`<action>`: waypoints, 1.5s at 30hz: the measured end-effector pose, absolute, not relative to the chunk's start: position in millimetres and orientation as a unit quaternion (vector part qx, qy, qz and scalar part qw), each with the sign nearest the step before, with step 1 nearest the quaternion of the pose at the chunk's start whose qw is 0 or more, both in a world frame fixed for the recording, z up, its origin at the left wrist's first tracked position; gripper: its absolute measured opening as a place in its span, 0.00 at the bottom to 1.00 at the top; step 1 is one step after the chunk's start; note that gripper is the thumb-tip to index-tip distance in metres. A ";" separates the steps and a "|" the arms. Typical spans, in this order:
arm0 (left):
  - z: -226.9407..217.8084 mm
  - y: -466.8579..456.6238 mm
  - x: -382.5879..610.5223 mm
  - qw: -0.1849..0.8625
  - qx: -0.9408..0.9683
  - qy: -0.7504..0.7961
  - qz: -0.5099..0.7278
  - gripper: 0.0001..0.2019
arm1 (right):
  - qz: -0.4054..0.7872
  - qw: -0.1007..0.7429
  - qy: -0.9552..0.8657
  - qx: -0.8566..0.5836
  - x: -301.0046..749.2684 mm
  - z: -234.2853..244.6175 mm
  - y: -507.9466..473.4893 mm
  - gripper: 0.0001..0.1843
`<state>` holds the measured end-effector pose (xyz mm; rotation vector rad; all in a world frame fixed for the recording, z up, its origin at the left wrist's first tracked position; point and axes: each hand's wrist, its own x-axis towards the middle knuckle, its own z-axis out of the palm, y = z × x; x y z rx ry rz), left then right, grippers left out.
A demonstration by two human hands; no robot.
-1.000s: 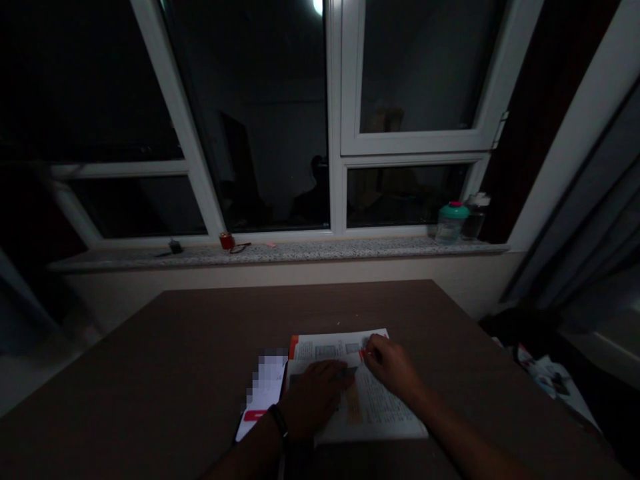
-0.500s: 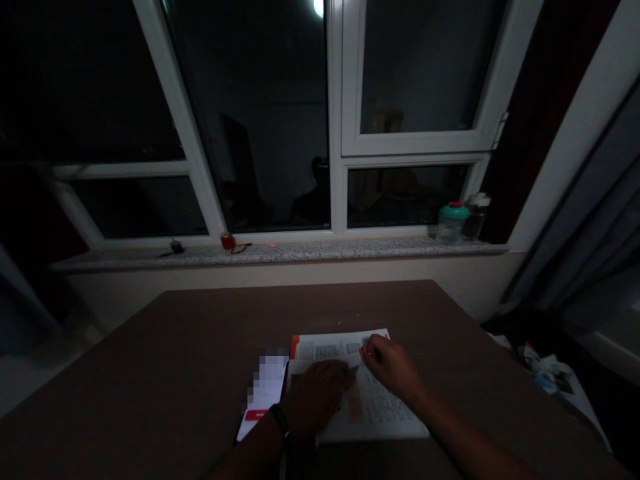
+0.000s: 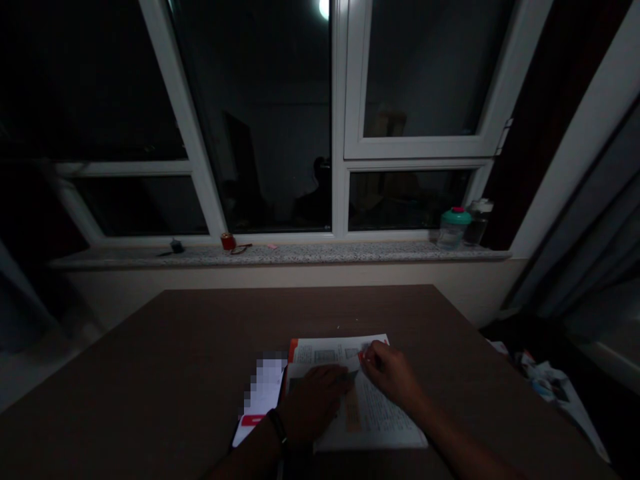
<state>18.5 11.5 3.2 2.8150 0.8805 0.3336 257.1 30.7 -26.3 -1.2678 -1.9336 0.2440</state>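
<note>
A printed book (image 3: pixel 390 427) lies on the table in front of me. My left hand (image 3: pixel 320 397) rests flat on its page, fingers stretched to the right. By those fingertips is a grey pointed shape (image 3: pixel 353 377); too dark to tell what it is. My right hand (image 3: pixel 387 367) is closed in a pinch over the page's upper right, gripping a small red thing (image 3: pixel 361 357) whose kind I cannot make out. Left of the book, close to my left wrist, lies a phone (image 3: pixel 265 393) with its screen lit.
The brown table (image 3: pixel 150 373) reaches to the wall under the window. On the speckled sill (image 3: pixel 320 253) stand a shaker bottle with a teal lid (image 3: pixel 454 230), a clear bottle (image 3: pixel 477 223) and a small red jar (image 3: pixel 228 241). Crumpled bags (image 3: pixel 550 383) lie beyond the table's right edge.
The view has tilted slightly, so everything sits a little lower. Both hands keep nearly the same places on the book, the right one still pinching the red thing.
</note>
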 end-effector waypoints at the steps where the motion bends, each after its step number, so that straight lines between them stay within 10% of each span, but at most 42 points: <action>1: 2.7 11.5 18.6 0.087 0.946 0.293 0.111 0.26 | 0.098 0.400 -0.769 -0.488 255.5 -25.7 29.4 0.09; 22: 5.2 8.1 18.9 0.081 0.947 0.290 0.114 0.24 | 0.051 0.293 -0.852 -0.432 244.6 -24.8 34.8 0.10; 45: -2.3 6.5 13.6 0.078 0.925 0.364 0.078 0.28 | 0.125 0.389 -0.781 -0.472 250.3 -15.9 20.4 0.05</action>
